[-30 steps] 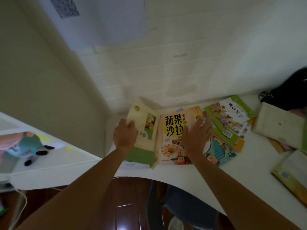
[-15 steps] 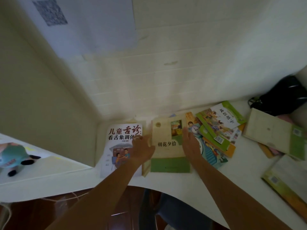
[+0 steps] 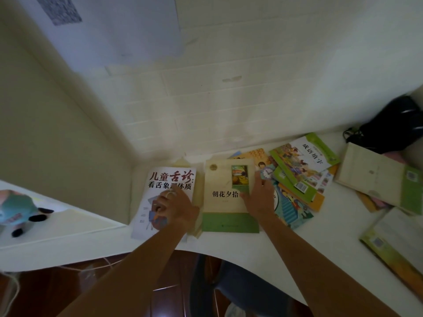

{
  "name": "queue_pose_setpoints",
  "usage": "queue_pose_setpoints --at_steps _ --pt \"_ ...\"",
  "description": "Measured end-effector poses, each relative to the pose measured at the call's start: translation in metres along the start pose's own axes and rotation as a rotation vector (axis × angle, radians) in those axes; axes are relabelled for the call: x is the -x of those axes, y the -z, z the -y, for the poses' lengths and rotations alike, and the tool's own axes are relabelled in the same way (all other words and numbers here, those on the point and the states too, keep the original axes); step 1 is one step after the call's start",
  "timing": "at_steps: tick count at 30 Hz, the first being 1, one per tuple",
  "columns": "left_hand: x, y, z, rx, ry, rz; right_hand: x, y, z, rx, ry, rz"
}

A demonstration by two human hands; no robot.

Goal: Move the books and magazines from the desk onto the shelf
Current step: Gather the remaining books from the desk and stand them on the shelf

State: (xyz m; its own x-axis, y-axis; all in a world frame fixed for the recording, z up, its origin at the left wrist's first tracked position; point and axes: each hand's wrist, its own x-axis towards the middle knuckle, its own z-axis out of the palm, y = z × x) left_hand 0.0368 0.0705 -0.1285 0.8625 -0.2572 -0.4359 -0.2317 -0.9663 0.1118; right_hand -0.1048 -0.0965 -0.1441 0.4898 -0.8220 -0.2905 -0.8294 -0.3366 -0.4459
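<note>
- The left hand lies on the white book with red and black title characters at the desk's left end; its fingers look loosely bent over the cover, and whether they press or only rest there cannot be told; it grips no edge.
- The right hand lies flat on the right side of the cream book with the green band along its near edge, fingers fairly straight, thumb reaching toward the middle of the cover; this looks like a steadying or sliding touch, not a lift.
- The two books lie side by side, nearly touching, with a thin cream edge of something showing between and under them; they appear to be spread apart so each can be taken singly.
- To the right of the cream book, colourful children's books lie fanned over one another; well apart, further right, sit a pale book with a green spine and a yellow-green one at the near edge; a black bag lies in the far right corner.
- All the books are on the desk; no shelf can be identified with certainty, so the task seems at an early, sorting stage.
- A plush toy lies on the white surface at far left.
</note>
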Motion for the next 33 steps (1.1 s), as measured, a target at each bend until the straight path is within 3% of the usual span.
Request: queue_pose_setpoints --at_steps 3,6,8,9,12,14,15,18,23,26,28,30,33 --pt "0.008 0.004 -0.005 0.079 -0.034 -0.015 0.008 0.006 0.015 0.022 0.025 -0.108" --pt "0.014 0.010 -0.008 0.096 -0.139 -0.133 0.013 0.007 0.027 -0.025 0.171 -0.247" --pt "0.018 0.020 -0.015 0.132 -0.178 -0.154 0.015 0.010 0.034 -0.156 0.242 -0.236" --pt "0.020 0.025 -0.020 0.133 -0.185 -0.149 0.016 0.015 0.039 -0.281 0.223 -0.138" --pt "0.035 0.037 -0.040 0.184 -0.215 -0.154 0.024 0.031 0.058 -0.864 -0.027 0.395" --pt "0.055 0.046 -0.058 0.244 -0.355 -0.131 0.024 0.038 0.062 -1.036 -0.104 0.552" --pt "0.064 0.049 -0.066 0.262 -0.445 -0.095 0.022 0.040 0.063 -1.032 -0.091 0.545" --pt "0.071 0.044 -0.078 0.197 -0.595 0.036 0.008 0.037 0.047 -0.711 -0.069 0.266" --pt "0.033 0.012 -0.056 0.280 -0.180 0.038 0.006 0.024 -0.001 -0.267 -0.037 0.018" --pt "0.022 -0.005 -0.044 0.275 -0.158 0.180 0.012 0.020 -0.012 -0.115 0.018 0.040" --pt "0.018 -0.013 -0.041 0.297 -0.175 0.153 0.017 0.021 -0.013 -0.151 0.069 0.084" --pt "0.019 -0.016 -0.042 0.313 -0.163 0.119 0.021 0.021 -0.009 -0.146 0.135 0.022" --pt "0.016 -0.025 -0.044 0.277 -0.152 0.096 0.022 0.016 0.001 0.168 0.326 -0.098"
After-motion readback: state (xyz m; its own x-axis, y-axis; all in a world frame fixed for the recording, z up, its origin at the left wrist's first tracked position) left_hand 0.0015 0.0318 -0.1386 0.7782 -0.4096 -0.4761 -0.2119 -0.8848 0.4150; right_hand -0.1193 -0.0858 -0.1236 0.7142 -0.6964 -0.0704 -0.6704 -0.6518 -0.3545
